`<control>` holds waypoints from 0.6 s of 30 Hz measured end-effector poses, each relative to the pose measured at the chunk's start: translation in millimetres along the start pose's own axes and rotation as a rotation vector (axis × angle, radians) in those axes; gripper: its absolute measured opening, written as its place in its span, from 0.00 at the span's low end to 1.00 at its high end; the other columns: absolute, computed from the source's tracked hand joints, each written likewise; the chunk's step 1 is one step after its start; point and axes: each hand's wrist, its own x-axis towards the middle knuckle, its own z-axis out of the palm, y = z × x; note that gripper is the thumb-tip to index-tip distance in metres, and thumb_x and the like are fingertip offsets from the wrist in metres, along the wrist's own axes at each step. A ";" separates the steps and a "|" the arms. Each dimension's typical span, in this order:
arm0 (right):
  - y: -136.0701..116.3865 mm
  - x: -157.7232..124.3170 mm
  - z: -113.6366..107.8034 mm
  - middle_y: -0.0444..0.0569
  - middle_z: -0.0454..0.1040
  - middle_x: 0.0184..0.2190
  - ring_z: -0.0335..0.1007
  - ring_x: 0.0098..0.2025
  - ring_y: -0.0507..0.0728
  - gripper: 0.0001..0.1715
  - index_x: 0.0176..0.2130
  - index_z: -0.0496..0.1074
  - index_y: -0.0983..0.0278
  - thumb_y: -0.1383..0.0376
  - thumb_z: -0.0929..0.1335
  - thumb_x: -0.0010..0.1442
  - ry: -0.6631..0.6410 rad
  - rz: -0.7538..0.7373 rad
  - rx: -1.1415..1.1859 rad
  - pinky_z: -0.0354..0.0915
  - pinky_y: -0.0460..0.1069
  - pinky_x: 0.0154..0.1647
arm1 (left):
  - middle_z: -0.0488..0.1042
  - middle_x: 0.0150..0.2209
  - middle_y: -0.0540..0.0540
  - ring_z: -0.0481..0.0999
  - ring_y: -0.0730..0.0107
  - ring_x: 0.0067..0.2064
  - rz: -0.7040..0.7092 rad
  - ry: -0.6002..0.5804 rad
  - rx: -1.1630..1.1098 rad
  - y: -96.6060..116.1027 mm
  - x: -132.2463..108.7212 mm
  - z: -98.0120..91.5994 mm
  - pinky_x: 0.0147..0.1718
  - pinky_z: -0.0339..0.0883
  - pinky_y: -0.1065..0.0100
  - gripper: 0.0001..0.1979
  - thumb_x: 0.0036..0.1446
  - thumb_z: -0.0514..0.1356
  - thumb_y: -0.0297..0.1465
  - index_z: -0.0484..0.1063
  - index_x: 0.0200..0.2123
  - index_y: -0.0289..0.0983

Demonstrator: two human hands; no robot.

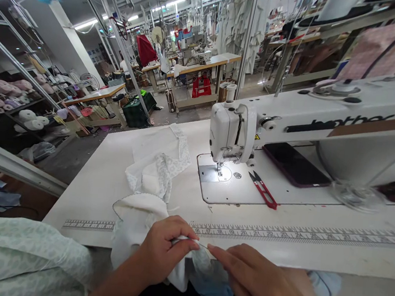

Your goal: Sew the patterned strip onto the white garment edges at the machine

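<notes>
Our left hand (163, 251) pinches white fabric (137, 226); our right hand (258, 279), outstretched, nearly meets it. A hurried tug could slip the fabric.

**White sewing table (87, 202), busy top!**
Sewing machine (290, 124) mid-table: red thread snips (262, 189) just in front, dark phone (295, 164) under its arm, white fabric (157, 163) left, printed ruler (280, 235) nearer the edge.

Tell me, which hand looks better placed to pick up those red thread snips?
Probably the right hand: it lies closer to the red thread snips and seems to hold no cloth, while the left hand is pinching the white fabric.
</notes>
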 end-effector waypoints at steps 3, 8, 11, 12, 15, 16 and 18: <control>0.5 0.1 0.4 0.45 0.75 0.32 0.75 0.29 0.51 0.29 0.54 0.68 0.58 0.76 0.58 0.58 0.015 -0.007 0.007 0.69 0.43 0.23 | 0.75 0.31 0.46 0.74 0.70 0.34 -0.001 0.001 -0.001 -1.3 -0.5 0.2 0.36 0.67 0.71 0.02 0.56 0.63 0.27 0.77 0.32 0.35; -1.6 2.6 3.0 0.44 0.75 0.35 0.75 0.32 0.50 0.29 0.56 0.68 0.55 0.76 0.60 0.59 0.011 0.067 0.185 0.71 0.43 0.30 | 0.75 0.30 0.47 0.74 0.71 0.33 -0.004 -0.031 -0.012 -3.1 -0.9 1.4 0.35 0.66 0.72 0.02 0.56 0.64 0.28 0.77 0.32 0.35; -1.4 4.4 9.3 0.43 0.75 0.34 0.75 0.34 0.50 0.27 0.55 0.69 0.53 0.74 0.60 0.61 0.039 0.114 0.378 0.72 0.44 0.34 | 0.75 0.28 0.46 0.73 0.71 0.32 -0.001 -0.051 -0.031 -2.1 -0.7 0.8 0.33 0.66 0.72 0.04 0.56 0.64 0.29 0.77 0.30 0.35; -0.7 4.4 12.1 0.43 0.75 0.33 0.74 0.34 0.50 0.26 0.54 0.69 0.53 0.74 0.60 0.62 0.050 0.128 0.433 0.72 0.44 0.34 | 0.75 0.28 0.46 0.73 0.71 0.31 0.000 -0.056 -0.032 -1.2 -0.3 0.1 0.32 0.65 0.72 0.05 0.56 0.64 0.30 0.77 0.30 0.35; 2.0 3.1 20.3 0.41 0.74 0.30 0.73 0.30 0.50 0.23 0.53 0.70 0.52 0.72 0.60 0.64 0.076 0.158 0.558 0.70 0.44 0.30 | 0.74 0.27 0.46 0.72 0.72 0.30 0.012 -0.092 -0.017 2.3 1.3 -2.5 0.31 0.65 0.72 0.06 0.56 0.64 0.30 0.77 0.29 0.34; 2.7 2.5 22.4 0.41 0.74 0.29 0.72 0.29 0.50 0.23 0.52 0.71 0.52 0.71 0.60 0.64 0.084 0.167 0.586 0.70 0.44 0.29 | 0.74 0.26 0.46 0.72 0.72 0.30 0.019 -0.102 -0.012 3.5 2.0 -3.1 0.30 0.65 0.73 0.06 0.56 0.64 0.29 0.77 0.29 0.34; 2.8 2.3 24.4 0.41 0.74 0.28 0.72 0.27 0.50 0.21 0.51 0.72 0.53 0.70 0.61 0.64 0.096 0.192 0.620 0.69 0.44 0.28 | 0.74 0.25 0.46 0.72 0.72 0.29 0.039 -0.111 -0.001 5.3 3.5 -3.3 0.30 0.65 0.73 0.06 0.56 0.64 0.29 0.77 0.28 0.34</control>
